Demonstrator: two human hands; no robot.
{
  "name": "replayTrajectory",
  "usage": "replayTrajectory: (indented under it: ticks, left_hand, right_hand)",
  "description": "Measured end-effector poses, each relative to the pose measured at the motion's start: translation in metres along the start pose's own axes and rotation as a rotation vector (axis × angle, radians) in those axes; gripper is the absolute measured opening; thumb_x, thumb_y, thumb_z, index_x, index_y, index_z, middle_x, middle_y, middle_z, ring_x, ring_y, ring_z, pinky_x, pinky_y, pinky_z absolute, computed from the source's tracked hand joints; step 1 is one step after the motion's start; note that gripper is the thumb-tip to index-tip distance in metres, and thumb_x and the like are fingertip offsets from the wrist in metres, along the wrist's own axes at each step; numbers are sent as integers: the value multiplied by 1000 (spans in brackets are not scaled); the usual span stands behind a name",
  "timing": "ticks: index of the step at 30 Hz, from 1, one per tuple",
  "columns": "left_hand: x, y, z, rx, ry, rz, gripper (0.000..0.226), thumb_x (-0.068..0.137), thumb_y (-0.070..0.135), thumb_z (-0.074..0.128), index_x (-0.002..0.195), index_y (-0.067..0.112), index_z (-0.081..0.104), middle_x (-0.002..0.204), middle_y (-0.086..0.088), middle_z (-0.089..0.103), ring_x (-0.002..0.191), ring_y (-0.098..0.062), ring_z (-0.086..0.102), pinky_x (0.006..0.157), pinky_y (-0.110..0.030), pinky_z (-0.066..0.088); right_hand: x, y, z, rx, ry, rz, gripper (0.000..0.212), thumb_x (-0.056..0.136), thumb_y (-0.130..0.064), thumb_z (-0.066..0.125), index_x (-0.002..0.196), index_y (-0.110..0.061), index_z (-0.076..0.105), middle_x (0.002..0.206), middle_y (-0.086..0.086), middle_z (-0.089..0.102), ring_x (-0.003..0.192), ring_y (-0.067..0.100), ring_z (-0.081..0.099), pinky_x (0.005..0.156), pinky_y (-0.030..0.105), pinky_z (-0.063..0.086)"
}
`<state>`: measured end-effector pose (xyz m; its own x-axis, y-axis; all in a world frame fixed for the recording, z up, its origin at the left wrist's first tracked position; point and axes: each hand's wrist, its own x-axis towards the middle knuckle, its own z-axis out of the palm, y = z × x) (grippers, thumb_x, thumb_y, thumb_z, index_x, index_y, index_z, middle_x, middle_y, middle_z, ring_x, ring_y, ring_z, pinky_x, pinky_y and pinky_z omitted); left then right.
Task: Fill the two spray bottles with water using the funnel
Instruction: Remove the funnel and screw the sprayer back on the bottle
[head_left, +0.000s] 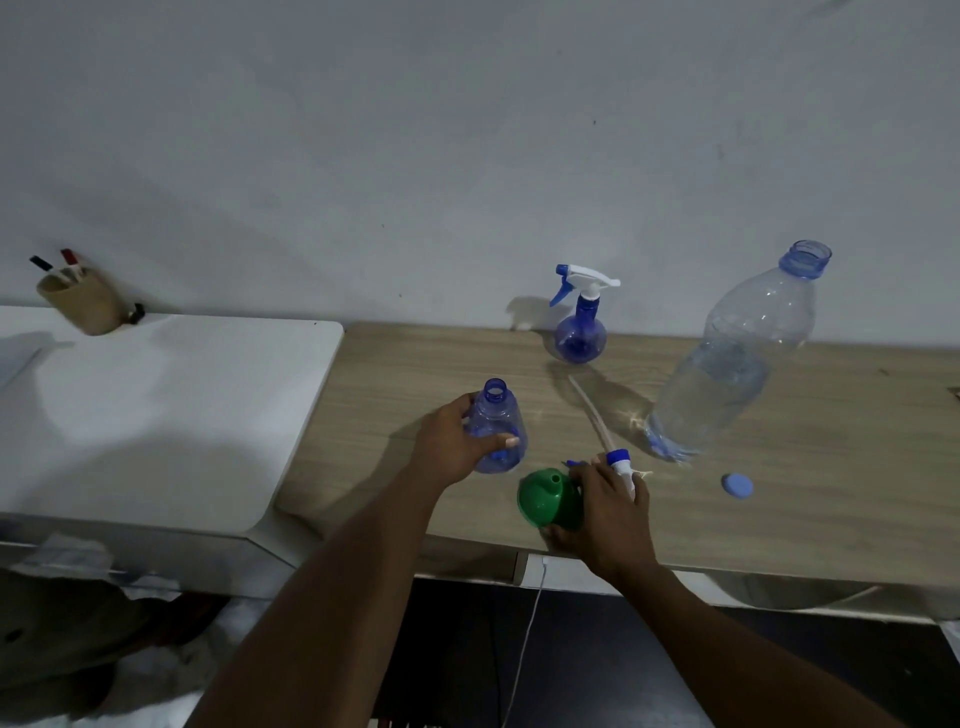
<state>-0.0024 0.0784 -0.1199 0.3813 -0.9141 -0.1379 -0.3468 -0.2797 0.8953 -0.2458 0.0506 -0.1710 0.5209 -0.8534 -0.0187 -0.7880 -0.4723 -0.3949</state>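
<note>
Fingers of the left hand wrap the open spray bottle; the right hand clasps the green funnel just beside that bottle. Light, slick plastic, probably: grip the funnel's rim.

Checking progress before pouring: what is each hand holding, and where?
The left hand grips the open spray bottle by its body. The right hand holds the funnel by its wide cone.
</note>
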Motion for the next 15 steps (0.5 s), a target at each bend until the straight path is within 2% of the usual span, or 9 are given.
replayTrajectory:
  ticks: [3,6,8,11,15]
  left_hand:
    - [0,-1,0,5,0,-10,61,66,30,95,120,29,67,111,7,74,101,-14,69,96,-40,55]
    - [-1,-1,0,10,-4,-9,68,59,44,94,121,32,66,112,9,74,102,-13,69,97,-42,55]
    - [-1,-2,0,23,-1,-5,70,57,49,92,120,34,66,111,11,74,101,-11,70,96,-43,56]
    - [-1,-2,0,8,0,-7,64,63,37,94,120,31,66,111,8,74,101,-12,70,97,-43,55]
    - [-1,-3,1,-5,-6,-18,71,60,41,93,124,27,67,113,7,74,103,-14,70,98,-45,55]
  right_hand:
    - [2,10,-5,50,21,-22,71,67,-76,61,123,-31,51,125,-10,56,123,14,48,112,50,30]
    - [11,26,-20,169,75,-25,60,79,-65,55,125,-26,53,119,-3,60,107,14,54,95,41,47]
    - [21,36,-35,164,78,-57,58,79,-58,53,124,-21,56,119,1,63,106,17,56,89,33,46]
    - [31,47,-53,31,26,-112,65,75,-53,53,129,-17,57,131,6,59,121,26,53,95,38,45]
    - [31,54,-51,-195,-206,-16,71,85,-43,66,146,-19,40,154,8,36,142,29,30,110,45,37]
